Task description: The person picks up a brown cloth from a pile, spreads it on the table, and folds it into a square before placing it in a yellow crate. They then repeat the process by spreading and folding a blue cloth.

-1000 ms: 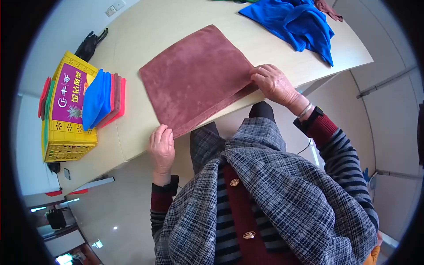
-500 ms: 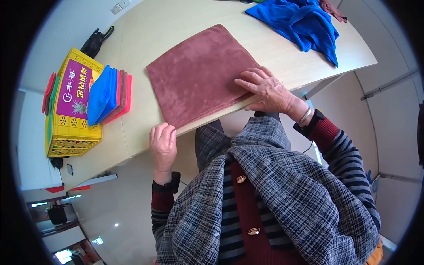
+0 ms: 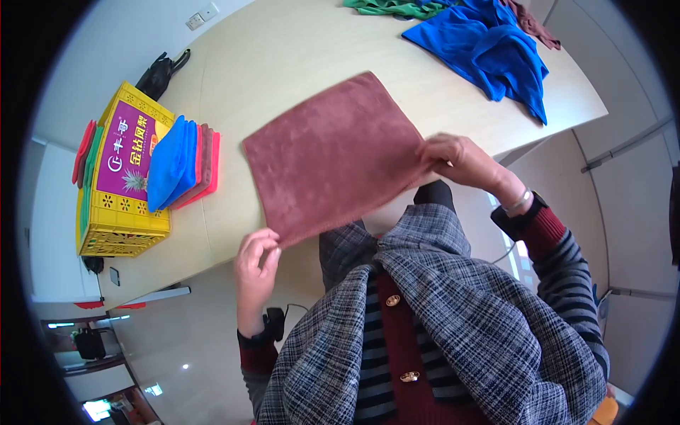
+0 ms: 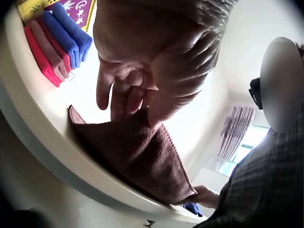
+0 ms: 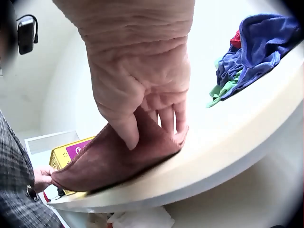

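A brown, soft cloth (image 3: 333,159) lies at the table's front, its near edge lifted and drawn out past the table edge toward the lap. At its near left corner, my left hand (image 3: 253,273) pinches the cloth between thumb and fingers. My right hand (image 3: 467,161) grips the near right corner, thumb on one side and fingers on the other, as the right wrist view shows. Seen from the left wrist, the cloth (image 4: 135,152) sags between the two hands, with a stitched hem along its edge.
At the left stands a yellow crate (image 3: 124,230) with a purple label; folded blue, brown and red cloths (image 3: 173,166) hang over its side. A crumpled blue cloth (image 3: 489,53) and a green one (image 3: 397,7) lie at the far right. Behind the crate is a black object (image 3: 161,74).
Half a second ago my right hand lay spread on the cloth; now it grips the right corner. The near edge has risen and the cloth has come toward my body. My left hand keeps its corner.
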Action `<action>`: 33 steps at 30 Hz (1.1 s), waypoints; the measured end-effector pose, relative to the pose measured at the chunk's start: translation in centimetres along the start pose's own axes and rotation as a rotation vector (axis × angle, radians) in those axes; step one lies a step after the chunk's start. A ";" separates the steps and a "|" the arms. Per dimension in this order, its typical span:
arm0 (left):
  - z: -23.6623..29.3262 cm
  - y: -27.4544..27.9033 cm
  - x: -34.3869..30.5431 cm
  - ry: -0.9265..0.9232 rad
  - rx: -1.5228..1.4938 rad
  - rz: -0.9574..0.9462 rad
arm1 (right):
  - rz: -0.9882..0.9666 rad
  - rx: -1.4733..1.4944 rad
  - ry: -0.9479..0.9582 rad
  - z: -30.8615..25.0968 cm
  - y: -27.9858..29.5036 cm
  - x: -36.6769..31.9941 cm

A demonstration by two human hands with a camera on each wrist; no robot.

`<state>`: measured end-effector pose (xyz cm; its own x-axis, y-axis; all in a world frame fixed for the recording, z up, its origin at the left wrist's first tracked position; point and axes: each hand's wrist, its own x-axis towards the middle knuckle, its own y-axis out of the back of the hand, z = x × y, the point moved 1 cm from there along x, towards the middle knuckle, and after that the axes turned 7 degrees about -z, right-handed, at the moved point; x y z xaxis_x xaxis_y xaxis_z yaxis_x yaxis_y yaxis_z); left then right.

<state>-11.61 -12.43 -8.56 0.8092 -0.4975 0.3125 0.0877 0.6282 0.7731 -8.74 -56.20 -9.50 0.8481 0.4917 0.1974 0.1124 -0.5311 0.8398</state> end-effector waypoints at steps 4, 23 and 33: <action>-0.3 2.2 4.1 0.160 -0.184 -0.054 | -0.300 0.401 -0.191 2.2 4.0 4.6; -20.2 -1.7 16.5 0.503 -0.208 0.074 | 0.065 0.330 -0.562 12.5 -2.7 19.5; -12.4 -3.9 11.2 0.580 -0.467 0.205 | 0.117 0.481 -0.766 7.1 -1.9 11.7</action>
<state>4.29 -13.05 -14.95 0.9994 -0.0322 -0.0145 0.0353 0.9251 0.3781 4.62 -54.38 -12.35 0.9602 -0.0856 -0.2660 0.0616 -0.8636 0.5004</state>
